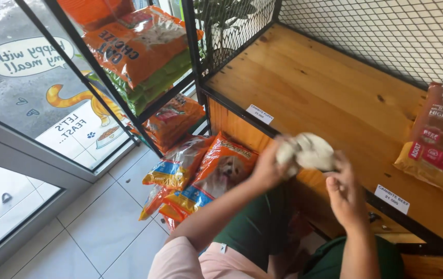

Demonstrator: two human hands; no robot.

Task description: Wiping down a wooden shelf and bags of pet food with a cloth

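Observation:
A crumpled off-white cloth [310, 151] is bunched up over the front edge of a wooden shelf [314, 88]. My left hand [269, 164] grips the cloth's left end. My right hand [344, 190] is at the cloth's right lower side, fingers curled and touching it. Both forearms reach up from the bottom of the view, over my green trousers.
Brown and yellow pet food bags [438, 147] lie at the shelf's right end. Orange pet food bags [201, 173] lean on the tiled floor below, and more [139, 44] fill a black metal rack. Wire mesh [381, 31] backs the shelf. A glass door [30, 88] stands left.

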